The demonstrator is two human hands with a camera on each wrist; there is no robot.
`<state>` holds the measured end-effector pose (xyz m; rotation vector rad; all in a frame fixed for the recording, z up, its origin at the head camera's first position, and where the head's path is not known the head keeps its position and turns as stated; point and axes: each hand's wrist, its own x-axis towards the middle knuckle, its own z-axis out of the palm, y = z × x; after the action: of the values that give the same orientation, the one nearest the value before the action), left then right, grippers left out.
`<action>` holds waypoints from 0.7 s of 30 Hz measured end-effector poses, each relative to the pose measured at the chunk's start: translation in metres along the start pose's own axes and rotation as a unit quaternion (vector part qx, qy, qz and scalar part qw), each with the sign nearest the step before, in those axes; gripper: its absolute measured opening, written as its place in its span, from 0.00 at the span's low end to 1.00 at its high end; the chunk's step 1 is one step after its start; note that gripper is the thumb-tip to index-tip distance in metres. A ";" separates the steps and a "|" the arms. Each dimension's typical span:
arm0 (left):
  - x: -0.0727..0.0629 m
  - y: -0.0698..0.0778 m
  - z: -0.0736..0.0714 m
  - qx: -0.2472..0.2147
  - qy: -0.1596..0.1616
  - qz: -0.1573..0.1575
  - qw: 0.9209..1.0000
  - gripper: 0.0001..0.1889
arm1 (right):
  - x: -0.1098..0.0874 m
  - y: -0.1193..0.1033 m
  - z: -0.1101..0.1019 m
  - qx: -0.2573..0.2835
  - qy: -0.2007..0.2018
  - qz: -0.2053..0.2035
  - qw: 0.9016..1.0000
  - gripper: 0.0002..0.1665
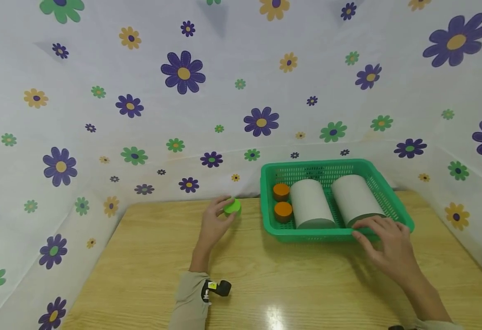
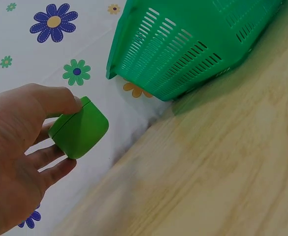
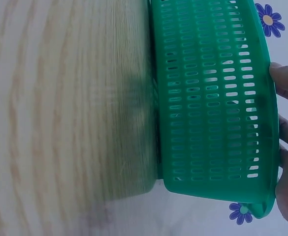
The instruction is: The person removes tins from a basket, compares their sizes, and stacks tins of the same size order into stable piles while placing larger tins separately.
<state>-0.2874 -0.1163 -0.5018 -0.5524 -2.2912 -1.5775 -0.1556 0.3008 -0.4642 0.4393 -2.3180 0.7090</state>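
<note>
My left hand (image 1: 215, 224) is at the far edge of the table, left of the basket. Thumb and fingers pinch a small green round container (image 2: 82, 130), whose seam runs round it near one end. In the head view the container's bright top (image 1: 232, 206) shows between the fingers. My right hand (image 1: 389, 247) holds the front rim of a green plastic basket (image 1: 315, 232) near its right corner, thumb on the outer side and fingers over the rim. Inside the basket lie two white cylinders (image 1: 310, 201) and two small orange round containers (image 1: 283, 211) at the left.
A wood-grain table (image 1: 150, 256) carries the basket at its back right. White cloth with printed flowers (image 1: 183, 73) hangs behind and along both sides. A small black camera (image 1: 223, 288) is strapped on the left wrist.
</note>
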 end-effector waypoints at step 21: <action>-0.008 -0.017 -0.003 0.021 -0.033 -0.037 0.999 0.20 | 0.001 0.012 0.002 0.007 -0.001 -0.018 1.000 0.18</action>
<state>-0.2888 -0.1255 -0.5185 -0.5222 -2.4131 -1.5632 -0.1634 0.3092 -0.4693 0.4878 -2.3020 0.7087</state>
